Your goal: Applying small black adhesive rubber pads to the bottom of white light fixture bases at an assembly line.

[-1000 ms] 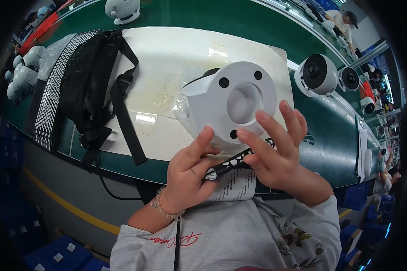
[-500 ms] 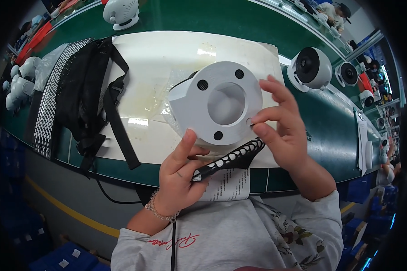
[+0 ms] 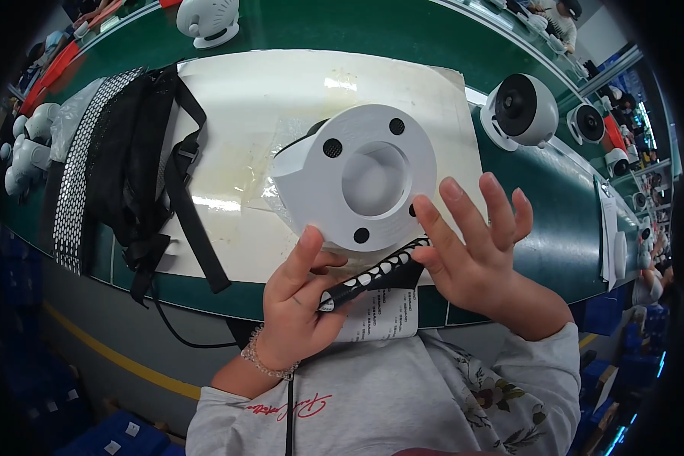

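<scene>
A white device (image 3: 296, 186) with a ring-shaped base lies before me, the base's underside facing up. Black round pads (image 3: 362, 235) sit on the ring around a recessed round middle. My left hand (image 3: 300, 300) is closed on a black sheet (image 3: 372, 275) with rows of round pale openings, and its thumb rests at the ring's near edge. My right hand (image 3: 475, 251) is open, fingers spread, its index fingertip at a black pad on the ring's right side, partly covered by that finger. The right thumb is by the sheet's far end.
A cream board (image 3: 239, 91) lies on the green table (image 3: 539, 220). On the left are a black strapped bag (image 3: 133, 152) and another perforated sheet (image 3: 80, 178). A round white fan-like device (image 3: 520, 110) stands at right. A printed label sheet (image 3: 380, 315) hangs near my lap.
My right hand has gone from pinching a small dark pad to spread fingers, and the pad now lies on the ring. The left hand keeps the black sheet.
</scene>
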### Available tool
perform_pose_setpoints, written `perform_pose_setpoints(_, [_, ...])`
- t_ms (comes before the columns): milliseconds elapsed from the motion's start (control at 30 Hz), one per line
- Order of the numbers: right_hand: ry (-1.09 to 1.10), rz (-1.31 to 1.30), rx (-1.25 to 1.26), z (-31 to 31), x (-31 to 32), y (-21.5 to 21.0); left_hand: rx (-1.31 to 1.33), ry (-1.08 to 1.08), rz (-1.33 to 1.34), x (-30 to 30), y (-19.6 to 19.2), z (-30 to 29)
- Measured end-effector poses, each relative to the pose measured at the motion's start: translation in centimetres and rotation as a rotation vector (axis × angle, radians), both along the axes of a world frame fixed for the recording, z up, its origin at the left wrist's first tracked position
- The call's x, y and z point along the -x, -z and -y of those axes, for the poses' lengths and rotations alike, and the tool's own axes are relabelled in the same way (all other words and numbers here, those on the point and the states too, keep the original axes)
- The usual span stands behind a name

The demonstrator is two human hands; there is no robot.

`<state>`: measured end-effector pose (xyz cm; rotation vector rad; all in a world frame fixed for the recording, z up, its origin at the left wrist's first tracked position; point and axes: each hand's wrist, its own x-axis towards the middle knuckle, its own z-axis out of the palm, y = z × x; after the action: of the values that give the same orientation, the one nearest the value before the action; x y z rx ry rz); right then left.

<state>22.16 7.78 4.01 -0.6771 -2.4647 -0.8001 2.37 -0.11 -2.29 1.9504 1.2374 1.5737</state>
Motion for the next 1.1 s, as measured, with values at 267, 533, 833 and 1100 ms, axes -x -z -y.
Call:
perform_pose_setpoints(267, [-0.15, -0.419, 0.465, -4.8, 1.4, -3.0, -0.003, 0.01, -0.043, 0.0, -0.1, 0.2])
perform_pose_setpoints(533, [-0.226, -0.704, 1.761, -10.1, 4.1, -5.0, 0.031, 0.062, 0.219, 0.9, 0.5, 1.0])
perform_pose_setpoints(833, [0.273, -0.585, 0.371, -27.0, 1.4, 4.1, 0.057, 0.12, 0.098, 1.0, -0.2, 0.7])
perform_pose_setpoints(1100, [0.655, -0.262, 0.592, -24.8, -0.4, 7.1, 0.121, 0.087, 0.188, 0.9, 0.1, 0.9])
